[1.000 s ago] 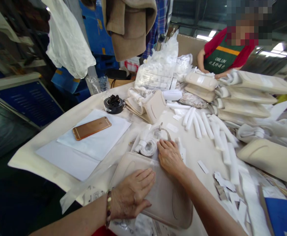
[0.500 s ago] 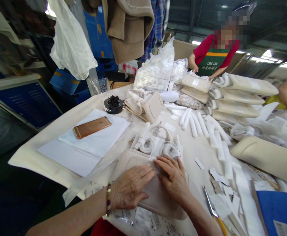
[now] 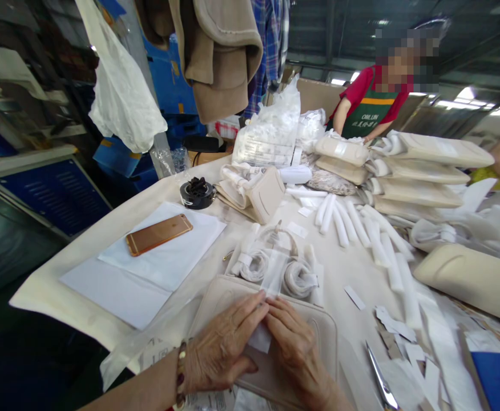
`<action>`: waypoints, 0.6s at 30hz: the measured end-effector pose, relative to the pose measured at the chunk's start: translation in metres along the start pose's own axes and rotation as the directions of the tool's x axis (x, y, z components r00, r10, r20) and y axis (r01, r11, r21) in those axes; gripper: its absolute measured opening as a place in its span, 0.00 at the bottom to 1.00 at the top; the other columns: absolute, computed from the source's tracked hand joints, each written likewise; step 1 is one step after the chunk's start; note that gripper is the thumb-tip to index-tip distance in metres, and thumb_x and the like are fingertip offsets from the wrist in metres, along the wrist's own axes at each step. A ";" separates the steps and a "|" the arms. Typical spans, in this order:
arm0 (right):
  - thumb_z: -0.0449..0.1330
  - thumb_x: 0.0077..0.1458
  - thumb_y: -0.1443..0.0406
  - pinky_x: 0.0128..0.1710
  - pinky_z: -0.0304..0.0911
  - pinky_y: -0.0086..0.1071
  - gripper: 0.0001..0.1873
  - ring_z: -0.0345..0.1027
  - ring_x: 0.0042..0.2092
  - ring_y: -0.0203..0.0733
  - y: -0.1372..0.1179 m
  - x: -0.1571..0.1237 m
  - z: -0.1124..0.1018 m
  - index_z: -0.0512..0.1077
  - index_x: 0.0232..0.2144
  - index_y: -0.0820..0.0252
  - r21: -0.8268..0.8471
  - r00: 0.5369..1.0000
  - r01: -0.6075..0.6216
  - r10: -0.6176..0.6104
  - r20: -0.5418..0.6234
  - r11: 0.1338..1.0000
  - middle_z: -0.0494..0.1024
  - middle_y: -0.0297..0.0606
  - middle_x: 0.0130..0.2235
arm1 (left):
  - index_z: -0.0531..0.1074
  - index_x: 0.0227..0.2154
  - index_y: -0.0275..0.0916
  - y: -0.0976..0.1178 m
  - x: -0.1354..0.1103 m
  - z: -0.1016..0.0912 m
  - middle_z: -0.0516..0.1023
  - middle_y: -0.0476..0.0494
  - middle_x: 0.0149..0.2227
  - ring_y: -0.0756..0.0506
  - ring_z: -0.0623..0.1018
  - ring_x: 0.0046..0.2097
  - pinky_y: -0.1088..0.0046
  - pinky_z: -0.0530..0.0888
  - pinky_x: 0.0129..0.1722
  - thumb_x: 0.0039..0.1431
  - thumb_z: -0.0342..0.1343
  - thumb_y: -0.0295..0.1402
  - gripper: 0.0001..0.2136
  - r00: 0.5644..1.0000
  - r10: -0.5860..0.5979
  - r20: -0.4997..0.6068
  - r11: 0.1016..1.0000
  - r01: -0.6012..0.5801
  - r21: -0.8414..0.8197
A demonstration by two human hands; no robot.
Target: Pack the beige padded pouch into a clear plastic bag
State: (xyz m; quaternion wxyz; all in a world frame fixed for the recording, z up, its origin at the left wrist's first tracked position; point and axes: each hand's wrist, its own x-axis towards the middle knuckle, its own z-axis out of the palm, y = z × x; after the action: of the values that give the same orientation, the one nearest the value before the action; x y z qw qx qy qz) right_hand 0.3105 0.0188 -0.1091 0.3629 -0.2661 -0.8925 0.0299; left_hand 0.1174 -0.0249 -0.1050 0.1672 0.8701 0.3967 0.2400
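A beige handbag lies flat before me on the table. My left hand rests on it, open, with its fingers stretched out and a bead bracelet at the wrist. My right hand lies on the bag too, open, its fingers side by side and slightly bent. The fingertips of both hands meet on a translucent white strip that runs down over the bag's top edge. Beyond that edge are two wrapped, coiled straps, the left coil and the right coil, and an arched handle.
A phone lies on white paper at left, near a black tape roll. Scissors and paper scraps lie at right. White foam tubes and stacked bags stand beyond. A co-worker stands across the table.
My right hand has drawn down and left, so the fingertips of both hands now meet on the strip. The view has tilted slightly, and the bag sits a little lower in it.
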 end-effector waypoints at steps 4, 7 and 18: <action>0.44 0.63 0.73 0.56 0.61 0.33 0.17 0.71 0.47 0.33 0.001 0.002 -0.002 0.72 0.44 0.61 0.110 0.999 -0.025 0.028 -0.028 0.994 0.80 0.39 0.40 | 0.46 0.61 0.33 -0.004 0.006 0.000 0.60 0.33 0.60 0.40 0.56 0.63 0.57 0.62 0.61 0.52 0.51 0.21 0.34 0.998 0.042 -0.042 0.999 -0.042 -0.006; 0.44 0.63 0.74 0.58 0.58 0.31 0.18 0.71 0.46 0.31 0.001 0.002 -0.004 0.72 0.43 0.61 0.147 0.999 -0.027 0.031 -0.030 0.989 0.80 0.38 0.39 | 0.58 0.55 0.32 -0.008 0.016 -0.002 0.70 0.37 0.53 0.43 0.66 0.57 0.59 0.67 0.58 0.55 0.43 0.19 0.23 0.989 0.112 -0.097 0.994 -0.110 0.020; 0.46 0.63 0.70 0.58 0.58 0.38 0.15 0.67 0.53 0.36 0.000 -0.009 -0.013 0.71 0.44 0.65 0.079 0.987 0.042 -0.054 0.152 0.996 0.79 0.43 0.44 | 0.71 0.35 0.28 -0.009 0.020 0.002 0.76 0.36 0.39 0.44 0.72 0.46 0.70 0.73 0.44 0.65 0.40 0.24 0.13 0.912 0.337 -0.234 0.910 -0.252 0.330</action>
State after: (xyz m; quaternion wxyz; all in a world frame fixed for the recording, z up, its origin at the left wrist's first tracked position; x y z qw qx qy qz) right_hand 0.3247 0.0127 -0.1048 0.3032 -0.2272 -0.9223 0.0754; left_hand 0.1241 -0.0041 -0.1057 -0.0608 0.8915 0.3105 0.3241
